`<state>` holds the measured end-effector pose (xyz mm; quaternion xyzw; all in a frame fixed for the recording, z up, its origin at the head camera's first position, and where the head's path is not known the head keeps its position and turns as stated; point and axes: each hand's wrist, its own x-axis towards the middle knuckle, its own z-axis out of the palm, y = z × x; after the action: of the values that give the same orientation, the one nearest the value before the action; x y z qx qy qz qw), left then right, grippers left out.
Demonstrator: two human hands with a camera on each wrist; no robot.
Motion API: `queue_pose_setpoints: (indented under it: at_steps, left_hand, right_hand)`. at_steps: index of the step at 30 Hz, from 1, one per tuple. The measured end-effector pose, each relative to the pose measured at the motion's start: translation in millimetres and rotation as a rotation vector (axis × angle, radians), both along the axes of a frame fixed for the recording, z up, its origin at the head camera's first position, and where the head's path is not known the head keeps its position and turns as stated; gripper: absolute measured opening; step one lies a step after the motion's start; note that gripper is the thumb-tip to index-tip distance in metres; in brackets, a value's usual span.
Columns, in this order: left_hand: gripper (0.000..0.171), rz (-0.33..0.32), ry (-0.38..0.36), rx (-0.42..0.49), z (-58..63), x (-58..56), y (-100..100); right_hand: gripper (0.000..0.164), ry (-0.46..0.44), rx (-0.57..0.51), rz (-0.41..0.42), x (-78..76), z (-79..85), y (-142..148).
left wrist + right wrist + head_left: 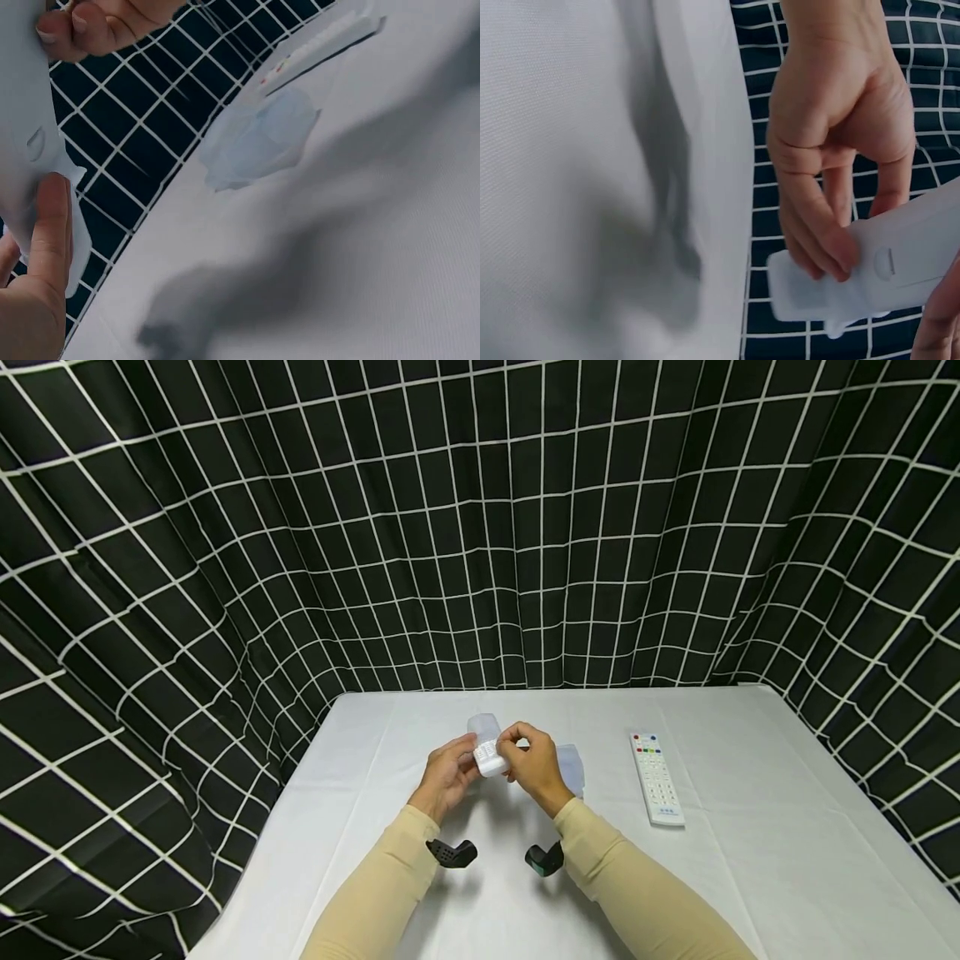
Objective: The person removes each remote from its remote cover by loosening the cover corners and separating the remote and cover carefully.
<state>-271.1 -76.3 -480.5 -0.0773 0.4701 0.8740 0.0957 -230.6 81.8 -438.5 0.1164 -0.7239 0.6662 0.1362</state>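
Note:
A white remote control (pixel 491 764) is raised above the table, keypad up, with a translucent sleeve (pixel 483 724) over its far part and sticking out past that end. My left hand (pixel 447 775) holds the remote by its left side, fingers partly beneath; the left wrist view shows this hand (pixel 34 307) against the white underside. From the right, my right hand (pixel 534 764) has thumb and forefinger pinched together at the keypad, by the sleeve's edge. The right wrist view shows the remote's back (pixel 907 251), and only a bit of the right hand (pixel 939 315) at the border.
A second translucent bluish sleeve (pixel 572 767) lies on the table beyond my right wrist. Farther right, another white remote control (pixel 657 781) with coloured buttons lies face up. White cloth covers the table (pixel 772 843); a black gridded curtain (pixel 525 527) hangs behind.

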Motion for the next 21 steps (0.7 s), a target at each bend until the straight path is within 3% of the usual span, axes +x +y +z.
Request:
queue_pose_setpoints:
  at_steps: [8, 12, 21]
  left_hand:
    - [0.046, 0.044, 0.042, 0.047, 9.3, 2.2, 2.6]
    - [0.047, 0.036, 0.070, 0.046, 11.9, 3.3, 3.0]
    - [0.047, -0.003, 0.156, 0.004, 17.6, 5.6, 5.5]
  right_hand:
    - [0.007, -0.051, 0.020, 0.045, -5.0, -6.7, 1.9]
    - [0.007, -0.073, 0.020, 0.062, -4.8, -6.0, 3.7]
    - [0.002, -0.039, 0.047, -0.021, -7.7, -7.0, 3.7]
